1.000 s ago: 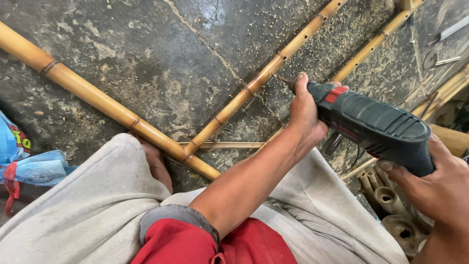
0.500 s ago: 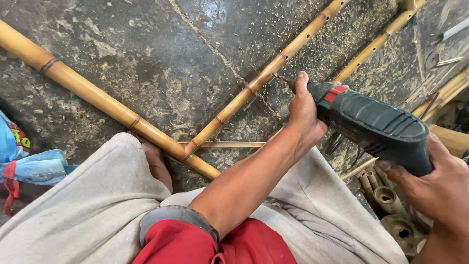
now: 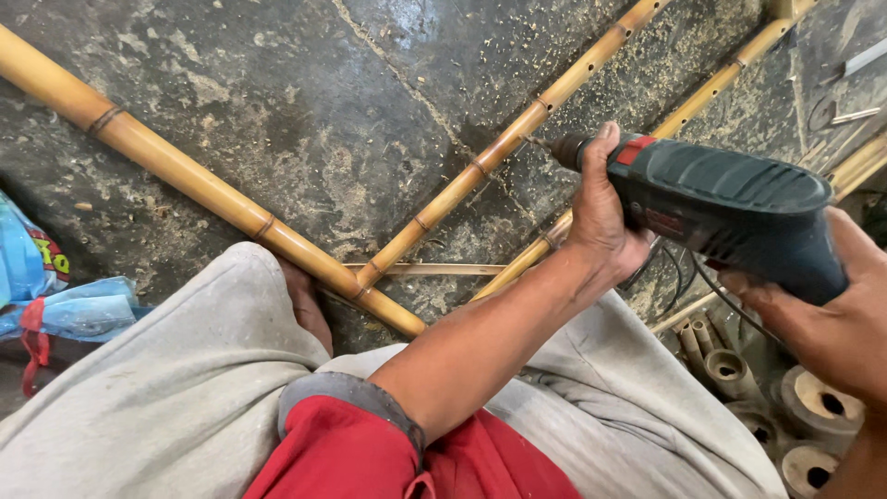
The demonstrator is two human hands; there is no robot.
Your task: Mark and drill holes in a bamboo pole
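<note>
My left hand [image 3: 601, 217] grips the front neck of a dark green power drill [image 3: 725, 208] just behind the chuck. At the right edge, my right hand [image 3: 822, 323] holds the drill's rear handle. The drill bit points left, with its tip against a thin bamboo pole [image 3: 504, 148] that has a row of small holes further up. This pole meets a thick bamboo pole [image 3: 185, 176] that runs diagonally from the upper left. A bare foot [image 3: 305, 300] rests against the thick pole. A second thin pole [image 3: 702, 92] lies parallel on the right.
The floor is dark rough stone with sawdust [image 3: 684, 55] around the poles. A blue plastic bag [image 3: 46, 296] lies at the left edge. Several short cut bamboo sections [image 3: 813, 407] stand at the lower right. Metal tools [image 3: 855, 65] lie at the upper right. My grey-trousered legs fill the foreground.
The drill and both hands have shifted slightly to the right. The bamboo poles and the foot have not moved.
</note>
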